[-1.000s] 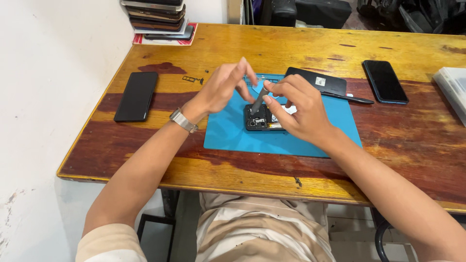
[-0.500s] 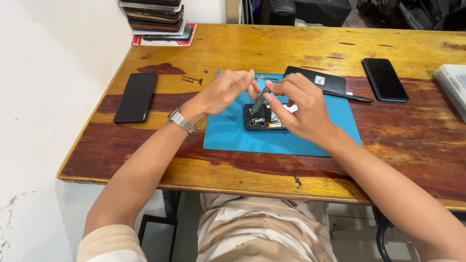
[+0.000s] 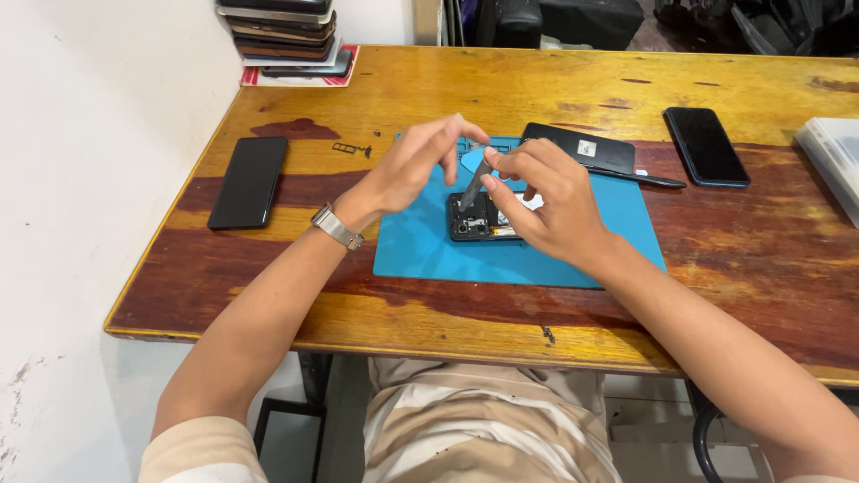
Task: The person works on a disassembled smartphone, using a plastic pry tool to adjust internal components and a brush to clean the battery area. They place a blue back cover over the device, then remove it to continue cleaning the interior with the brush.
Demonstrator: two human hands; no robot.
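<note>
An opened black phone (image 3: 472, 218) lies on a blue work mat (image 3: 429, 250) in the middle of a wooden table (image 3: 447, 89). My right hand (image 3: 548, 199) grips a thin metal tool (image 3: 473, 185) whose tip points down onto the phone's inner parts. My left hand (image 3: 413, 165), with a metal watch on the wrist, hovers just above the phone; its fingers touch the upper end of the tool. The right half of the phone is hidden under my right hand.
A black back cover (image 3: 577, 147) and a dark slim tool (image 3: 640, 178) lie at the mat's far edge. Black phones rest at the left (image 3: 249, 182) and far right (image 3: 706, 147). A stack of phones (image 3: 284, 36) stands at the back left, a white box (image 3: 837, 152) at the right edge.
My left hand has closed in from spread fingers to touch the top of the tool. The tool is now more upright over the phone. My right hand has barely moved.
</note>
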